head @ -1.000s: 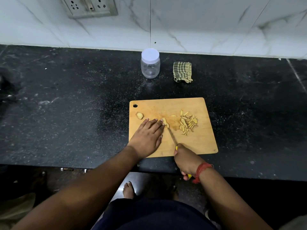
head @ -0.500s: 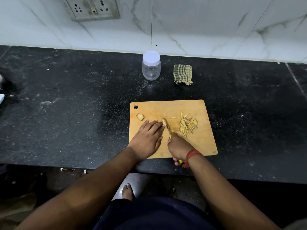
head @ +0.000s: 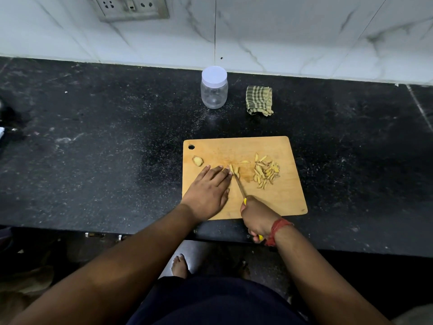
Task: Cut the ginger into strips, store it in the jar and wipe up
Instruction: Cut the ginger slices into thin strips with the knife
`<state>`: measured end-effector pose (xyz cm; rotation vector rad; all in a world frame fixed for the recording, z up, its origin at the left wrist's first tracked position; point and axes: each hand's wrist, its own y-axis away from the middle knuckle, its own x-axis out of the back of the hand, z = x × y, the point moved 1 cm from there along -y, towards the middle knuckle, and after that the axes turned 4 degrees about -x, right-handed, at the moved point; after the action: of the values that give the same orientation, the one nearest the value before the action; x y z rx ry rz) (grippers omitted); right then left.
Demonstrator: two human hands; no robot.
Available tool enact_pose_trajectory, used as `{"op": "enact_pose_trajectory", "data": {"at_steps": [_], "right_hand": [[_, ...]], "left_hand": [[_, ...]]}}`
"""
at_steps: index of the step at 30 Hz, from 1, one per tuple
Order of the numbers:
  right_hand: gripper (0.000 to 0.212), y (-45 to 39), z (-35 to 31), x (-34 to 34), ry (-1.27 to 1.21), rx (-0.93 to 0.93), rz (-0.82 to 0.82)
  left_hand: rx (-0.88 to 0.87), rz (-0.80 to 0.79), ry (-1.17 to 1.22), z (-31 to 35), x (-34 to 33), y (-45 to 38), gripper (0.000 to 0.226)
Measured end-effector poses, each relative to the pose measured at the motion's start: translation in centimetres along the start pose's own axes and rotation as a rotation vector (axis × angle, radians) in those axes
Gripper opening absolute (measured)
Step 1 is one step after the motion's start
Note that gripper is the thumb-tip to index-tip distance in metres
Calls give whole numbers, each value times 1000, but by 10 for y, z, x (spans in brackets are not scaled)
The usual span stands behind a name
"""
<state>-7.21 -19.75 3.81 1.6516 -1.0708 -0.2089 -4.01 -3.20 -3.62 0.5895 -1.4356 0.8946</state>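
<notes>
1. The ginger piece being cut (head: 235, 171) lay on the cutting board (head: 281, 198), touching the fingertips (head: 226, 170) of the left hand (head: 207, 191). That hand lay flat with straight fingers, pressing the piece down and gripping nothing. With so little ginger showing beyond the fingertips, the piece could have skidded out from under them at the next stroke.

2. The knife (head: 239, 187) ran from the right hand (head: 257, 218) forward to the ginger, its blade just beside the left index finger. The right hand was clenched around the yellow handle. The flat, uncurled fingers offered no knuckle guard, so a slip or a cut taken too close looked likely to nick a fingertip.

3. To the right of the blade, the pile of cut strips (head: 266, 172) sat well apart from the pressing hand. A wide sweep of the knife could have scattered them toward the board's far edge and onto the counter (head: 93, 148).

4. One uncut ginger chunk (head: 197, 160) rested beyond the left hand, near the board's hole; my guess is that cutting was not finished.

5. The board's near edge lay close to the counter's front edge, under both wrists. Hard downward pressure there might have shifted it.

6. Farther out, the jar (head: 214, 89) stood upright with its lid on, and the checked cloth (head: 259, 100) lay beside it, both untouched.
</notes>
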Motion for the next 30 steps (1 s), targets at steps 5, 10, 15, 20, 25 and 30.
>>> {"op": "enact_pose_trajectory", "data": {"at_steps": [5, 10, 15, 20, 25, 30], "right_hand": [[18, 6, 1, 1, 9, -2, -3], [16, 10, -2, 0, 46, 9, 6], [18, 19, 7, -3, 140, -7, 22], [21, 19, 1, 7, 19, 74, 69], [36, 8, -9, 7, -31, 134, 108], [37, -3, -17, 6, -19, 120, 87]], "left_hand": [[-8, -14, 1, 2, 0, 1, 51], [3, -35, 0, 3, 1, 2, 52], [19, -34, 12, 3, 0, 1, 51], [12, -16, 91, 0, -2, 3, 53], [12, -2, 133, -1, -2, 5, 53], [12, 18, 141, -1, 1, 5, 52]]}}
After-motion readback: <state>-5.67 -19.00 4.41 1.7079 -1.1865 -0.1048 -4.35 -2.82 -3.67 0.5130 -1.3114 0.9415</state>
